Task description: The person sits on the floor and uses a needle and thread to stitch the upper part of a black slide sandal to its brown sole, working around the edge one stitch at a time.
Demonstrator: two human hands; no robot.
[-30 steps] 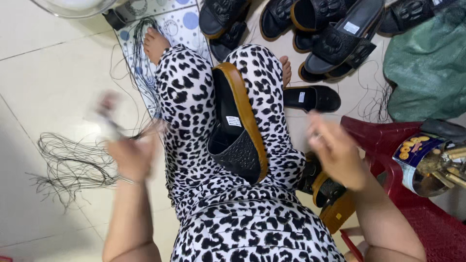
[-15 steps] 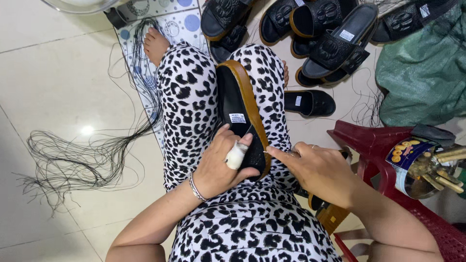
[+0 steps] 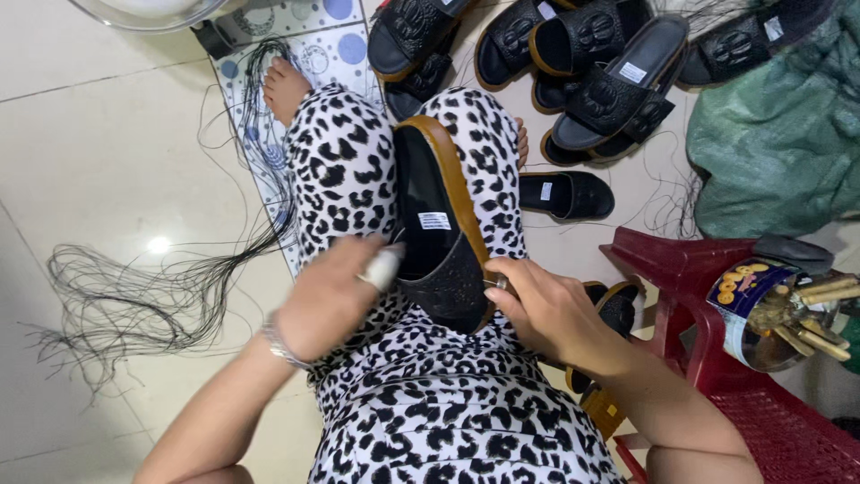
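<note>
I see the black sandal with tan edge (image 3: 439,233) lying on the lap, between the legs in leopard-print cloth, toe pointing far. The left hand (image 3: 333,296) rests on its left side, fingers curled onto the strap area, and one finger has a white wrap; it steadies the sandal but I cannot tell how firm the grip is. The right hand (image 3: 546,309) is at the near right edge of the strap, fingers pinched narrow on sth. small and shiny, prob. a needle (image 3: 499,285), though it is too small to be sure.

To do this step well, I judge the left hand should press the sandal steady on the lap while the right works close to the tan rim, w/ short moves, so the black threads (image 3: 134,305) on the floor at left do not tangle.

Labels: a small white rectangular label (image 3: 434,220) sits on the insole. Similar white labels are on the black sandals at far right (image 3: 618,90). At right, on the red plastic stool (image 3: 681,269), stands a round tin w/ blue and yellow wrapper (image 3: 743,287).
</note>
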